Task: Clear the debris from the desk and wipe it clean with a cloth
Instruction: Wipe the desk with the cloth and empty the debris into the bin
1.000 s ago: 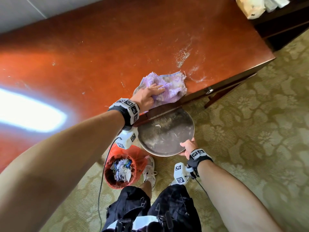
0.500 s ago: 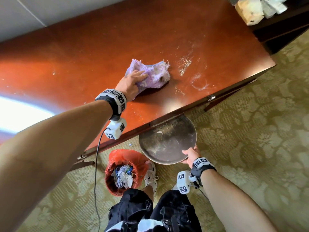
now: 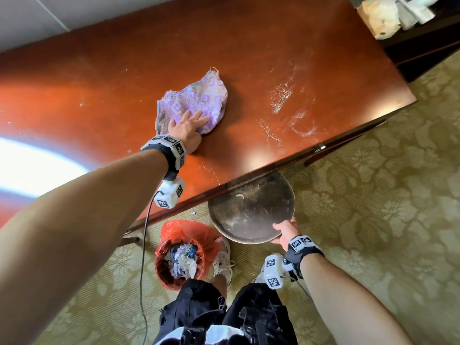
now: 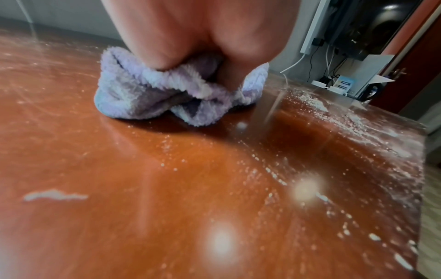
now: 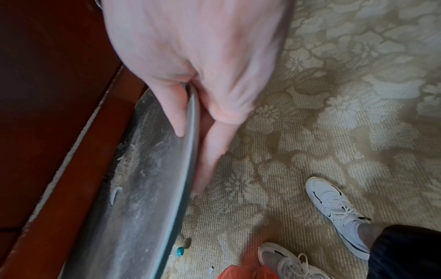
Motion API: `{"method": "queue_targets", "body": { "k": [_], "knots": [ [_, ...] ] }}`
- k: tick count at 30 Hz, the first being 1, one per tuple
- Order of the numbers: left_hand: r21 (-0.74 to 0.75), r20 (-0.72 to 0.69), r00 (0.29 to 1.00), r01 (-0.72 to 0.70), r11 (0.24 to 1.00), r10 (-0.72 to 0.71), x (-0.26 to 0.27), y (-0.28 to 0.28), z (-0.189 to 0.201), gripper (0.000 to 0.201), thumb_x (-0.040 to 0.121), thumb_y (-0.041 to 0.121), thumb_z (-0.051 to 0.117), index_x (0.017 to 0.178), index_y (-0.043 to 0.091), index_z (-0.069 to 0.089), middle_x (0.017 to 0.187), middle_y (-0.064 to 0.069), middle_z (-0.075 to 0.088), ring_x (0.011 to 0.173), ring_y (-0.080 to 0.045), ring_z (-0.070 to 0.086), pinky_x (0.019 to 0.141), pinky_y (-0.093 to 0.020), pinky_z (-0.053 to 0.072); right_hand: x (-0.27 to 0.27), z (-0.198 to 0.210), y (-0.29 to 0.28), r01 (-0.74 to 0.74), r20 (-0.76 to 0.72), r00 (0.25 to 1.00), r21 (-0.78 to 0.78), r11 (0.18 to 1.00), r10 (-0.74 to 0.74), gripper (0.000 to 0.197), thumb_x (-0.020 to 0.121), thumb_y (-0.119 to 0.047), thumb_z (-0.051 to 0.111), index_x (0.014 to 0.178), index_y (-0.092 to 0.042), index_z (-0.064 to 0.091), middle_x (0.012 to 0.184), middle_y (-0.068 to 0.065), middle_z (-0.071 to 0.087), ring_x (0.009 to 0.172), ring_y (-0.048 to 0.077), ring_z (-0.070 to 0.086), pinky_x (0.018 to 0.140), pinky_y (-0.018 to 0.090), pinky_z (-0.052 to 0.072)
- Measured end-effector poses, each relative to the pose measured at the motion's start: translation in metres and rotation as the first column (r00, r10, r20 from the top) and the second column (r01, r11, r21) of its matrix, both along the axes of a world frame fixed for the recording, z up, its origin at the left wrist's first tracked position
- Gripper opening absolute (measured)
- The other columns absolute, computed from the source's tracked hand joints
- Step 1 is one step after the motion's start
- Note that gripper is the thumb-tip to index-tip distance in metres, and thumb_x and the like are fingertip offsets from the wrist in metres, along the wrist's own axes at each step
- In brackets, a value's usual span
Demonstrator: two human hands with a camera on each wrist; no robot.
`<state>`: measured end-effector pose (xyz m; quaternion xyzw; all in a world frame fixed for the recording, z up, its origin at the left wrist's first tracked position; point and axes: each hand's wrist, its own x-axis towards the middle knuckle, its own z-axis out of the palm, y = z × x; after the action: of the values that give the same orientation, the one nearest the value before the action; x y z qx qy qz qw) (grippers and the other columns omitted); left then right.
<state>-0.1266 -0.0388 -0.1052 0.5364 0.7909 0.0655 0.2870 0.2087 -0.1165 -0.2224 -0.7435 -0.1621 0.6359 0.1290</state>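
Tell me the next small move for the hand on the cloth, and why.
Probably sweep the purple terry cloth under the left hand rightward, then toward the desk edge: white crumbs lie there, and the right hand holds the round metal tray below that edge.

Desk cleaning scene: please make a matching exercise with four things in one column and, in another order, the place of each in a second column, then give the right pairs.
Things:
1. purple cloth
2. round metal tray
3. white crumbs
4. red-lined bin

Places:
A. on the carpet, beside a white shoe
B. scattered on the desk, right of the cloth
C. under the left hand, on the desk
D. gripped by the right hand at the desk's front edge

Pairs: 1-C, 2-D, 3-B, 4-A
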Motion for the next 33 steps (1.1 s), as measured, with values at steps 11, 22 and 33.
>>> {"method": "queue_targets", "body": {
  "k": [11, 22, 33],
  "knots": [
    [-0.085, -0.163, 0.97, 0.168, 0.982, -0.18, 0.043, -0.027, -0.006, 0.057, 0.093, 0.07, 0.028, 0.147, 0.051, 0.026, 0.16, 0.021, 0.007, 0.147, -0.012, 0.006, 0.11, -0.046, 0.011, -0.001, 0.009, 0.003, 0.004, -0.036, 0.999, 0.011, 1.0, -0.004, 0.062, 0.087, 0.018, 0.045, 0.142, -0.011, 0.037, 0.147, 0.019, 0.037, 0.13, 0.045, 0.041, 0.084, 0.062, 0.049],
    [0.139, -0.115, 0.975, 0.204, 0.969, -0.189, 0.09, -0.045, -0.017, 0.032, 0.098, 0.051, 0.044, 0.126, 0.048, 0.059, 0.146, 0.014, 0.037, 0.126, -0.021, 0.03, 0.092, -0.037, 0.027, 0.003, 0.017, 0.003, -0.008, -0.064, 0.998, 0.022, 1.0, 0.01, 0.059, 0.085, 0.02, 0.043, 0.137, -0.008, 0.04, 0.142, 0.019, 0.04, 0.126, 0.046, 0.043, 0.065, 0.055, 0.053],
    [0.1, -0.193, 0.956, 0.242, 0.965, -0.22, 0.103, -0.043, -0.014, 0.037, 0.093, 0.054, 0.05, 0.129, 0.049, 0.055, 0.143, 0.011, 0.038, 0.13, -0.02, 0.026, 0.1, -0.039, 0.023, 0.019, 0.021, 0.007, -0.06, -0.082, 0.995, 0.013, 0.998, 0.06, 0.059, 0.086, 0.02, 0.041, 0.137, -0.011, 0.04, 0.142, 0.019, 0.04, 0.126, 0.046, 0.043, 0.076, 0.062, 0.053]
  ]
}}
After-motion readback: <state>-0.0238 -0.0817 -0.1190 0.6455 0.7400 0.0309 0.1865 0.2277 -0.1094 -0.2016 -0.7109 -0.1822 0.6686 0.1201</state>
